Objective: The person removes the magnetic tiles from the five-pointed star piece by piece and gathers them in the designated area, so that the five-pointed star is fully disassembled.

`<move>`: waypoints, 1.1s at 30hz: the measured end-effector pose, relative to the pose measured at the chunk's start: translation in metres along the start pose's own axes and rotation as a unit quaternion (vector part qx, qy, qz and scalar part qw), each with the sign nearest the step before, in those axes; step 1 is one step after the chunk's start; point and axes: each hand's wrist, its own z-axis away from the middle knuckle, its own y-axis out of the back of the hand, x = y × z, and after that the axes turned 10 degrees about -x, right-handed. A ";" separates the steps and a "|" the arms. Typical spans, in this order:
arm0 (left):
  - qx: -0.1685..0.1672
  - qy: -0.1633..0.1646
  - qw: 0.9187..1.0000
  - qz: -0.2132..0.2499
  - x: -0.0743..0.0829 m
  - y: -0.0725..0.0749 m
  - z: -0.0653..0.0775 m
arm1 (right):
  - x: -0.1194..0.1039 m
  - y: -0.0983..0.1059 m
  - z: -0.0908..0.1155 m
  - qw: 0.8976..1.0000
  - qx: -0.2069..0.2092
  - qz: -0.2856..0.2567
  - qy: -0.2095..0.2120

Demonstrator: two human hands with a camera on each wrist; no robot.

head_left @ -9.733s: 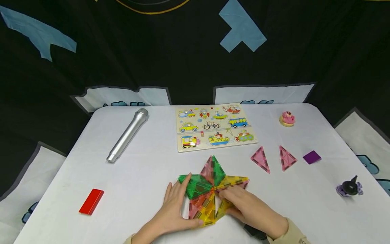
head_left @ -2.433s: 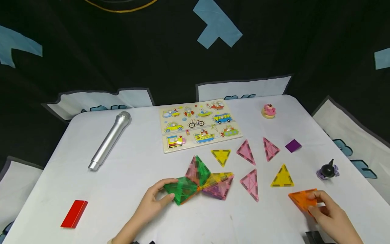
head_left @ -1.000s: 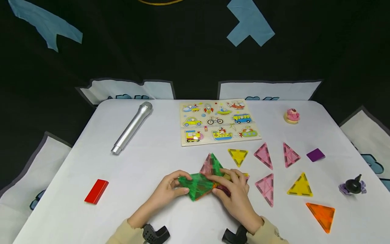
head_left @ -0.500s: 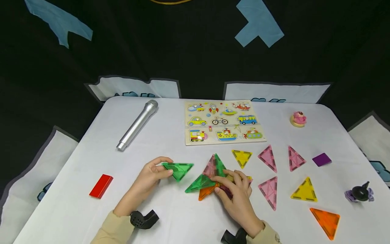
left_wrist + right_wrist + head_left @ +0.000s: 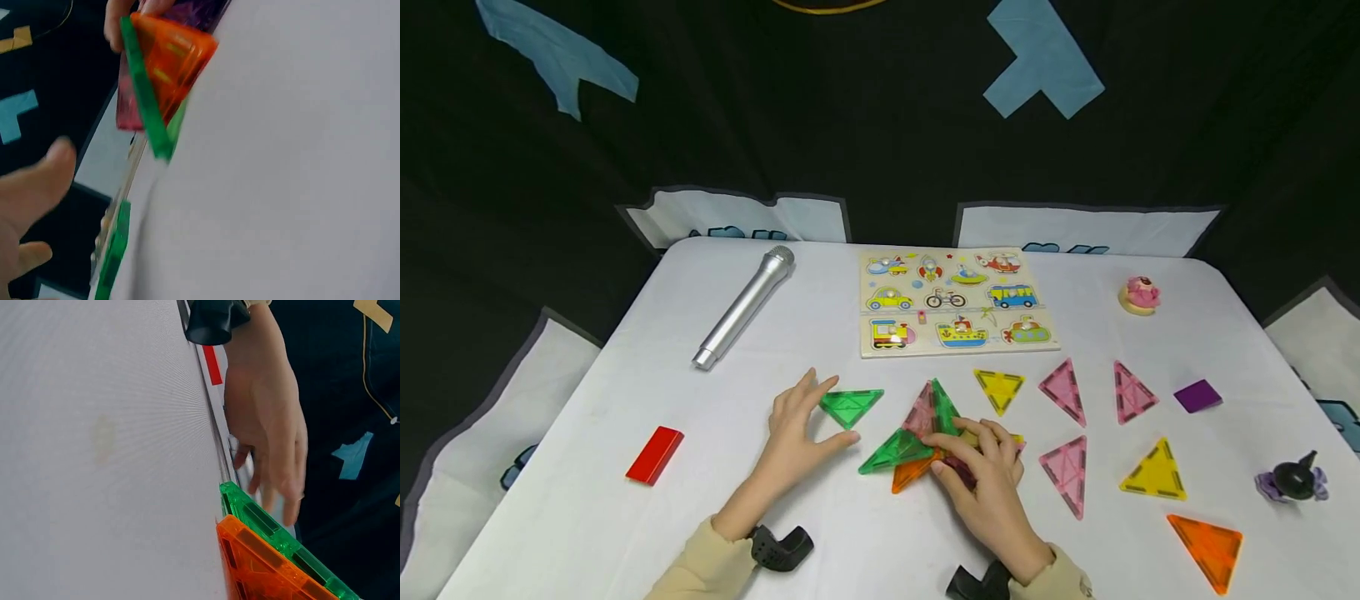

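Observation:
My left hand (image 5: pixel 793 433) has its fingers and thumb spread beside a green triangular magnetic tile (image 5: pixel 852 407) that lies flat on the white table. My right hand (image 5: pixel 985 483) grips the right side of a joined cluster of magnetic tiles, thumb and fingers bent over it. That cluster shows a green tile (image 5: pixel 897 451) at its left, an orange tile (image 5: pixel 913 472) under that, and pink (image 5: pixel 919 415) and green points at the top. Its yellow and purple parts are mostly hidden by the right hand. In the left wrist view, the cluster's orange tile (image 5: pixel 172 62) stands at a slant.
Loose pink (image 5: pixel 1063 393), yellow (image 5: pixel 1153 471) and orange tiles (image 5: pixel 1208 552) lie to the right, with a purple piece (image 5: pixel 1198 396). Behind are a wooden picture puzzle (image 5: pixel 958 304) and silver microphone (image 5: pixel 745 308). A red block (image 5: pixel 655 456) lies left; two small figures (image 5: pixel 1141 296) stand right.
The star of tiles has been partly taken apart, and loose tiles now lie at the right. My left hand has pulled off a green tile, set it down on the left and let go.

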 end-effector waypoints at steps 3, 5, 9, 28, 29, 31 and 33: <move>-0.026 -0.039 0.998 -0.042 0.008 -0.007 0.005 | -0.001 0.000 0.000 1.000 0.001 0.001 0.001; -0.040 -0.066 0.995 -0.064 0.012 -0.011 0.007 | -0.001 0.000 0.000 1.000 0.000 0.001 0.002; -0.045 -0.100 0.992 -0.068 0.013 -0.013 0.008 | -0.001 0.000 0.000 1.000 -0.001 0.002 0.005; -0.146 -0.105 0.974 0.136 0.008 0.003 0.006 | -0.006 -0.003 0.004 1.000 0.010 -0.005 0.020; -0.153 -0.106 0.972 0.144 0.008 0.004 0.006 | -0.007 -0.004 0.004 1.000 0.009 -0.005 0.019; -0.174 -0.109 0.963 0.173 0.007 0.005 0.006 | -0.007 -0.003 0.005 1.000 0.008 -0.005 0.015; -0.189 -0.111 0.956 0.194 0.007 0.008 0.006 | -0.007 -0.003 0.006 1.000 0.008 -0.006 0.011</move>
